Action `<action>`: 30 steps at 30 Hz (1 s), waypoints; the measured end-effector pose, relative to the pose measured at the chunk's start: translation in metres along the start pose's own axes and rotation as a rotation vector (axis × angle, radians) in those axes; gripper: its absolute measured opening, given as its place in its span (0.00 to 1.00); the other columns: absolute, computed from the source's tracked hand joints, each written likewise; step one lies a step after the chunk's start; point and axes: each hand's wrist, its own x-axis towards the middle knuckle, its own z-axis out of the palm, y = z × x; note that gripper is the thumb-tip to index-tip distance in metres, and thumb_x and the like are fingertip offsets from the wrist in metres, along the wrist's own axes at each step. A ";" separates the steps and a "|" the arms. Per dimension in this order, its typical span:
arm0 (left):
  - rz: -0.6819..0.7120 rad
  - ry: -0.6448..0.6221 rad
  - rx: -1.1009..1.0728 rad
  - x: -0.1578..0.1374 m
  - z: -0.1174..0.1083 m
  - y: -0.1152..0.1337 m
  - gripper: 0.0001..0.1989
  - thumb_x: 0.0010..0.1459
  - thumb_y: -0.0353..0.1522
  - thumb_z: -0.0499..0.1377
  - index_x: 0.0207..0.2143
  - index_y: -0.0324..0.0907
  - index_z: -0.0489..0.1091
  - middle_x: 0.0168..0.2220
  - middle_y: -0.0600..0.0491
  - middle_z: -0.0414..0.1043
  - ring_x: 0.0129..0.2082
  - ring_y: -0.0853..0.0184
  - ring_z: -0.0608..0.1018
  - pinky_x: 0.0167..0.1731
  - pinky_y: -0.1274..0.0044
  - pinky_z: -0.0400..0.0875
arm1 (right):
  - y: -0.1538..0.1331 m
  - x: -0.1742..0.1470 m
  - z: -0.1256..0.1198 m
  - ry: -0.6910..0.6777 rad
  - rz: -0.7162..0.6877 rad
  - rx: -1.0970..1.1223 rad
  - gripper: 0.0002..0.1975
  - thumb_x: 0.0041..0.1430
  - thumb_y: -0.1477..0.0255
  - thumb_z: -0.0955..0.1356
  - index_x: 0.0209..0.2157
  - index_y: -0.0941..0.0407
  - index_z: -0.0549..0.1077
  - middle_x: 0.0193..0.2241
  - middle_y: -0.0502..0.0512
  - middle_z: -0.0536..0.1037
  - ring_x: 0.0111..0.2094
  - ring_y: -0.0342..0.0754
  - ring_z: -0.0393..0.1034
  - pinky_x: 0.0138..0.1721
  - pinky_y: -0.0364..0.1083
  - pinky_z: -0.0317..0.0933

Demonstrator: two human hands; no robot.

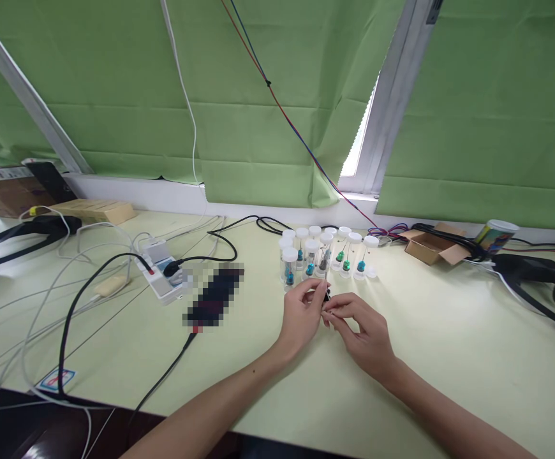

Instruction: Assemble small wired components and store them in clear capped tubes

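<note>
My left hand is closed in a pinch on a small black piece, which my fingers partly cover. Thumb and forefinger of my right hand are pressed together at the lower end of that piece; what they hold is too small to make out. Just beyond my hands stands a cluster of clear vials with white caps. Inside several of them sit thin needle-like stems with blue or green bases, such as the green one. A loose white cap lies at the cluster's right side.
Left of my hands a blurred-out dark phone lies on the table, with a cable attached. A white power strip and tangled cables lie further left. At the back right are an open cardboard box, a can and a black frame.
</note>
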 end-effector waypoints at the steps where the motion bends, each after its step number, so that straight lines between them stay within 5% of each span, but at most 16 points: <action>1: 0.001 0.002 0.003 0.000 0.000 0.000 0.14 0.58 0.41 0.57 0.32 0.39 0.72 0.25 0.55 0.66 0.17 0.74 0.69 0.16 0.81 0.66 | -0.001 0.000 0.000 0.003 -0.012 -0.004 0.10 0.56 0.86 0.66 0.32 0.55 0.69 0.34 0.56 0.73 0.30 0.44 0.70 0.26 0.44 0.67; 30: -0.042 -0.097 -0.114 0.000 0.001 0.005 0.13 0.59 0.42 0.56 0.31 0.41 0.65 0.21 0.59 0.63 0.16 0.76 0.65 0.17 0.82 0.63 | -0.008 -0.002 0.004 0.066 -0.045 -0.083 0.09 0.57 0.84 0.66 0.29 0.55 0.68 0.32 0.57 0.74 0.29 0.44 0.70 0.28 0.45 0.69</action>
